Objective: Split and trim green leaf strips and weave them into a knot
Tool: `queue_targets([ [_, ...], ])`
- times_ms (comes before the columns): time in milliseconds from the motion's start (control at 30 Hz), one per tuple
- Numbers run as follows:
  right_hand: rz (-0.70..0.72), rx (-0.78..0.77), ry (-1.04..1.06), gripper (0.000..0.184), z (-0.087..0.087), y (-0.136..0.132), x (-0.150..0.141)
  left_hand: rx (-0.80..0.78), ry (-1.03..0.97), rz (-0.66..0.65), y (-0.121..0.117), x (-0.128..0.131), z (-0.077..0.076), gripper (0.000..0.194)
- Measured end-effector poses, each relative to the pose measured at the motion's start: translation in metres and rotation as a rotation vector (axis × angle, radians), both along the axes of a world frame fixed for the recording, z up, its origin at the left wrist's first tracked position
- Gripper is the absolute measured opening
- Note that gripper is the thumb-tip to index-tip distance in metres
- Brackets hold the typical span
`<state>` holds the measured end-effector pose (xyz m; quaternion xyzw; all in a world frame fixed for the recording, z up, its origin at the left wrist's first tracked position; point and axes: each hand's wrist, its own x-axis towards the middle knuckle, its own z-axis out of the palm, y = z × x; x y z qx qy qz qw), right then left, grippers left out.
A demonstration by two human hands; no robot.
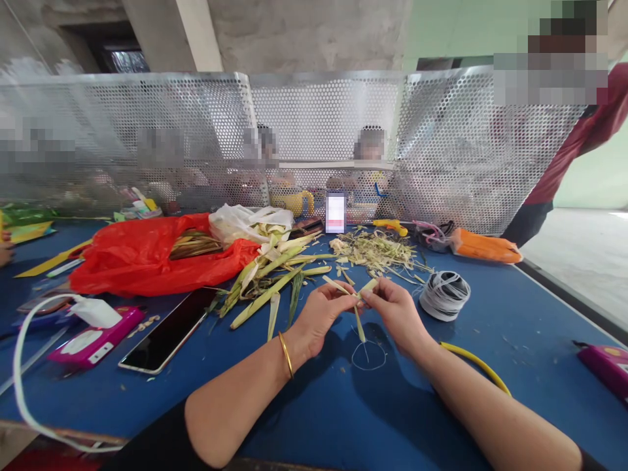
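My left hand [321, 314] and my right hand [395, 307] meet above the blue table [515, 327], both pinching thin pale green palm-leaf strips [357, 297]. The strips cross between my fingertips, and one end hangs down towards the table. A gold bangle [286, 353] sits on my left wrist. A small loop of thin wire [369, 356] lies on the table just below my hands.
A pile of green leaves [275, 275] spills from a red plastic bag [142, 258] at the left. Leaf trimmings [377, 252] lie behind my hands, a coil of wire [444, 294] to their right. A dark phone [169, 330], a pink device [93, 340] and a perforated metal screen [318, 137] are also here.
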<state>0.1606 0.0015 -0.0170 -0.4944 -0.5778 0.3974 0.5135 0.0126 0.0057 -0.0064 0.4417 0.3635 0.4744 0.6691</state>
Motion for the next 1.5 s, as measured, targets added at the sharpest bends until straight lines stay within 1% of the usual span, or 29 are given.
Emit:
queue_targets([
  [67, 0.03, 0.022, -0.055, 0.022, 0.001, 0.0, 0.001, 0.019, 0.012, 0.031, 0.001, -0.001, 0.0, 0.014],
  [133, 0.044, 0.068, -0.106, 0.016, 0.004, 0.0, 0.002, 0.044, 0.031, 0.039, 0.003, -0.002, 0.0, 0.012],
  [167, 0.05, 0.096, -0.125, 0.019, 0.006, 0.0, 0.003, 0.056, 0.042, 0.033, 0.004, -0.003, -0.001, 0.012],
  [233, 0.078, 0.157, -0.179, 0.033, 0.012, 0.0, 0.006, 0.072, 0.061, 0.018, 0.005, -0.004, -0.001, 0.011],
  [267, 0.095, 0.185, -0.222, 0.034, 0.014, 0.0, 0.008, 0.073, 0.07, 0.014, 0.006, -0.005, -0.001, 0.012],
  [367, 0.123, 0.227, -0.349, 0.011, 0.02, 0.002, 0.015, 0.074, 0.097, 0.005, 0.006, -0.006, -0.001, 0.014],
  [400, 0.13, 0.225, -0.372, 0.008, 0.021, 0.003, 0.016, 0.08, 0.106, -0.004, 0.006, -0.006, -0.001, 0.013],
  [500, 0.15, 0.223, -0.418, 0.011, 0.021, 0.003, 0.018, 0.104, 0.125, -0.029, 0.007, -0.005, -0.001, 0.011],
  [700, 0.129, 0.367, -0.526, 0.017, 0.022, -0.002, 0.013, 0.046, 0.118, -0.031, 0.007, -0.007, -0.004, 0.012],
  [800, 0.118, 0.373, -0.522, 0.017, 0.023, -0.004, 0.01, 0.024, 0.127, -0.082, 0.007, -0.008, -0.003, 0.007],
  [900, 0.094, 0.367, -0.509, 0.015, 0.024, -0.004, 0.01, 0.049, 0.177, -0.072, 0.007, -0.008, -0.002, 0.009],
  [967, 0.078, 0.313, -0.484, 0.013, 0.024, -0.003, 0.011, 0.09, 0.219, -0.041, 0.007, -0.007, -0.002, 0.008],
  [1000, 0.079, 0.249, -0.445, 0.012, 0.024, -0.003, 0.011, 0.113, 0.237, -0.036, 0.007, -0.007, -0.003, 0.007],
  [1033, 0.092, 0.16, -0.381, 0.012, 0.024, -0.002, 0.011, 0.136, 0.254, -0.041, 0.007, -0.007, -0.003, 0.007],
  [1133, 0.18, -0.142, -0.093, 0.017, 0.024, 0.0, 0.012, 0.213, 0.284, -0.099, 0.008, -0.008, -0.005, 0.009],
  [1200, 0.22, -0.243, 0.024, 0.02, 0.024, 0.0, 0.011, 0.258, 0.288, -0.137, 0.008, -0.01, -0.006, 0.01],
  [1333, 0.21, -0.251, 0.051, 0.019, 0.024, 0.0, 0.011, 0.263, 0.291, -0.152, 0.008, -0.011, -0.006, 0.011],
  [1500, 0.241, -0.286, 0.063, 0.019, 0.023, 0.0, 0.011, 0.226, 0.324, -0.113, 0.007, -0.009, -0.005, 0.013],
])
